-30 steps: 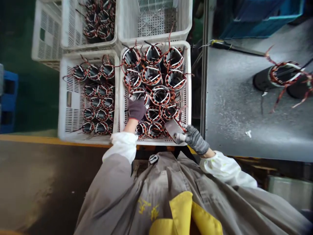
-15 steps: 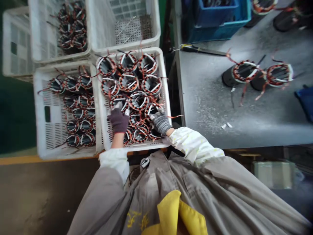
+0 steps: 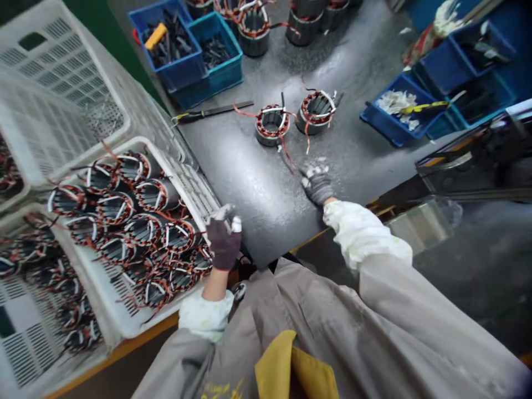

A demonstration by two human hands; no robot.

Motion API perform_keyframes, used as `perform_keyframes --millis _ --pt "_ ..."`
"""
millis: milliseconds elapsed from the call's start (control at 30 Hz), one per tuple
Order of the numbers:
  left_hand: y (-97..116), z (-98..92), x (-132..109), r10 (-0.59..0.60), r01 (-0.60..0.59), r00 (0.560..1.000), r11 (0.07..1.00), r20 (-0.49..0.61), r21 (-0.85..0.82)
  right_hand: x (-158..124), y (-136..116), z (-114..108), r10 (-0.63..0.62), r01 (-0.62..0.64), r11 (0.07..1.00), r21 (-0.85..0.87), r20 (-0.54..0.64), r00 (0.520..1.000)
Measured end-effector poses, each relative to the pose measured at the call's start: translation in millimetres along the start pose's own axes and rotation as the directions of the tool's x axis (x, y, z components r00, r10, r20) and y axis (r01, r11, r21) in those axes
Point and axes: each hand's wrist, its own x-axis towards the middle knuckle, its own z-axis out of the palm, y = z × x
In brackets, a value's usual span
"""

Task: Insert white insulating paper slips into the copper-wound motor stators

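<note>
My left hand (image 3: pixel 224 242), in a dark glove with white fingertips, is curled at the right rim of a white crate (image 3: pixel 195 188) packed with several copper-wound stators (image 3: pixel 143 227). What its fingers grip is hidden. My right hand (image 3: pixel 316 184), in a grey glove, lies palm down on the grey table (image 3: pixel 249 183) with fingers stretched toward small white scraps (image 3: pixel 316 165). Two wound stators (image 3: pixel 271 123) (image 3: pixel 318 110) stand on the table just beyond that hand, their wire leads trailing toward it.
More white crates (image 3: pixel 50 111), some with stators, fill the left. Blue bins (image 3: pixel 183 52) (image 3: pixel 394 111) of parts stand at the back and right of the table. A long dark-handled tool (image 3: pixel 208 113) lies near the crate. Further stators (image 3: pixel 253 25) stand at the back.
The view swung right from the crate to the table. My right hand left the crate and reached onto the table near the scraps. My left hand shifted from the stators to the crate's rim.
</note>
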Motion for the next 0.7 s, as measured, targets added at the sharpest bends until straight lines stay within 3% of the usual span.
perform_keyframes --millis 67,167,233,333,433,500,567,667,700 --pt "30 26.0 32 0.127 -0.131 0.984 0.991 0.128 0.028 34 23 -23 0.196 -0.195 0.98 0.022 -0.17 0.966" --pt "70 57.3 95 0.247 -0.285 0.934 0.951 0.258 0.12 45 34 -26 0.315 -0.287 0.949 0.133 -0.313 0.896" --pt "95 78.4 145 0.304 -0.366 0.901 0.916 0.309 0.167 34 27 -11 0.319 -0.279 0.945 0.172 -0.287 0.903" --pt "125 110.9 216 0.353 -0.475 0.829 0.853 0.434 0.214 17 13 16 0.209 -0.186 0.975 0.12 -0.224 0.952" --pt "138 133.4 257 0.251 -0.496 0.779 0.807 0.575 0.321 13 12 29 0.133 -0.106 0.988 0.114 -0.255 0.958" --pt "138 138.5 259 0.208 -0.501 0.773 0.78 0.599 0.376 18 22 24 0.194 -0.117 0.957 0.265 -0.283 0.939" --pt "131 135.8 242 0.228 -0.514 0.78 0.765 0.583 0.389 26 35 8 0.341 -0.167 0.87 0.463 -0.321 0.884" --pt "111 121.2 189 0.24 -0.492 0.805 0.782 0.543 0.383 47 42 -34 0.484 -0.187 0.793 0.58 -0.412 0.772" --pt "102 114.1 167 0.238 -0.478 0.813 0.794 0.531 0.376 58 40 -50 0.462 -0.171 0.813 0.557 -0.437 0.772"
